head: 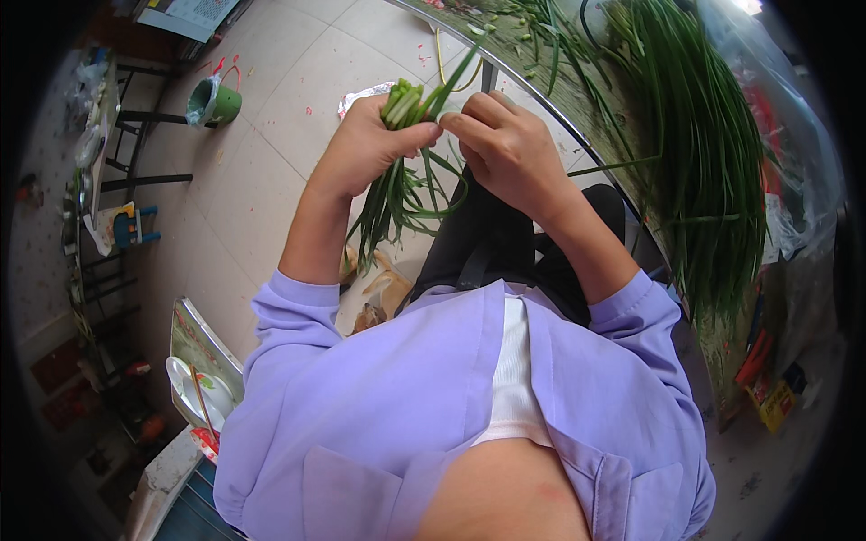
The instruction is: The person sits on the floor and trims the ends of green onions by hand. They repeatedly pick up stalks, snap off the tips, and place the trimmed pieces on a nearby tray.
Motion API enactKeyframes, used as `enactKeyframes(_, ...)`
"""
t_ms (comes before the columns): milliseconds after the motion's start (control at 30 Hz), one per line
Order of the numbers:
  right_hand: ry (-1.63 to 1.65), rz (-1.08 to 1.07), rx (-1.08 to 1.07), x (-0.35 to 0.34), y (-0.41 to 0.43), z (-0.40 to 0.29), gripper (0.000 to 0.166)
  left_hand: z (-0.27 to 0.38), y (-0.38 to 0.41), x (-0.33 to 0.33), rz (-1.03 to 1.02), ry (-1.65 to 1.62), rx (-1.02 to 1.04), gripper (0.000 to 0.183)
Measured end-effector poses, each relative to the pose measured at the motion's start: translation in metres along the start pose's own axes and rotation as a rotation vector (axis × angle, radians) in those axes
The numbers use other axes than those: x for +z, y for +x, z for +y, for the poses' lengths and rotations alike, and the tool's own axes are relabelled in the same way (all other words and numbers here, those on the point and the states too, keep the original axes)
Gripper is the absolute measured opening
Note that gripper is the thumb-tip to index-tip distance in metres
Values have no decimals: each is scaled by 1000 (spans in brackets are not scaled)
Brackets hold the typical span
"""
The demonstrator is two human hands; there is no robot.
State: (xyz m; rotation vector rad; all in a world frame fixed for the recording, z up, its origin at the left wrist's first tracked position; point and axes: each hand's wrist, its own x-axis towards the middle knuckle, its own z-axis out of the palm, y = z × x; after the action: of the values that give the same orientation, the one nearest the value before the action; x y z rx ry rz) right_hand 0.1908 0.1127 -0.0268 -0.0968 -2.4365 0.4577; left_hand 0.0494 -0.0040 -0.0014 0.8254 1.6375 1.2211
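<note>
My left hand (369, 145) grips a bunch of garlic chives (402, 105). The pale cut ends point up above the thumb, and the dark green leaves hang and curl below the fist. One broader green blade slants up to the right from the bunch. Close against it is my right hand (511, 145), its fingers curled and fingertips beside my left thumb. Whether a thin strand is pinched there is hidden by the fingers. To the right, a large heap of long chives (703, 149) lies on the table and droops over its near side.
The metal-edged table (575, 128) curves along my right, with loose trimmings and a clear plastic bag (798, 135). A green bucket (223, 101) stands on the tiled floor at left. A tan animal (382, 291) lies by my legs. A bowl (203, 392) with chopsticks sits at lower left.
</note>
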Motion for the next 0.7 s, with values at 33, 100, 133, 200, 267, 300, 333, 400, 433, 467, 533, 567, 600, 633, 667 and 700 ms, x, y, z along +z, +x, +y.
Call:
enactKeyframes(33, -22, -24, 15, -2, 0, -2, 15, -1, -1, 0, -7, 6, -2, 14)
enactKeyframes(100, 81, 42, 102, -9, 1, -1, 15, -3, -1, 0, -22, 18, -5, 13)
enactKeyframes(133, 201, 116, 161, -10, 0, 3, 16, -3, -1, -1, 4, -34, -25, 16)
enactKeyframes(200, 363, 287, 253, -16, 4, 14, 24, 1, -3, -5, -5, -78, -22, 15)
enactKeyframes(267, 728, 258, 598, -25, -5, 28, 19, 6, -6, -9, -32, -122, -17, 13)
enactKeyframes(300, 954, 274, 727, -25, -8, 37, 17, 8, -7, -10, -49, -117, -20, 13)
enactKeyframes(333, 1048, 246, 770, -24, -12, 43, 17, 10, -7, -12, -66, -111, -22, 12)
enactKeyframes(400, 1234, 187, 858, -23, -17, 49, 22, 12, -8, -15, -101, -104, -24, 11)
enactKeyframes(433, 1276, 155, 869, -22, -18, 49, 24, 11, -8, -16, -121, -89, -24, 11)
enactKeyframes(467, 1319, 124, 880, -20, -16, 47, 26, 11, -8, -17, -142, -74, -25, 11)
enactKeyframes(533, 1354, 64, 853, -19, -11, 41, 30, 10, -9, -18, -159, -53, -37, 11)
enactKeyframes(567, 1278, 25, 802, -22, -9, 40, 29, 11, -9, -17, -160, -50, -47, 11)
enactKeyframes(600, 1203, -15, 752, -24, -6, 39, 27, 11, -10, -17, -161, -47, -58, 12)
enactKeyframes(633, 1127, -53, 701, -27, -4, 38, 26, 11, -10, -17, -158, -47, -64, 12)
enactKeyframes(667, 1053, -110, 669, -29, -3, 38, 24, 11, -11, -16, -156, -47, -69, 12)
enactKeyframes(700, 976, -167, 635, -31, -2, 38, 21, 11, -11, -16, -154, -48, -73, 13)
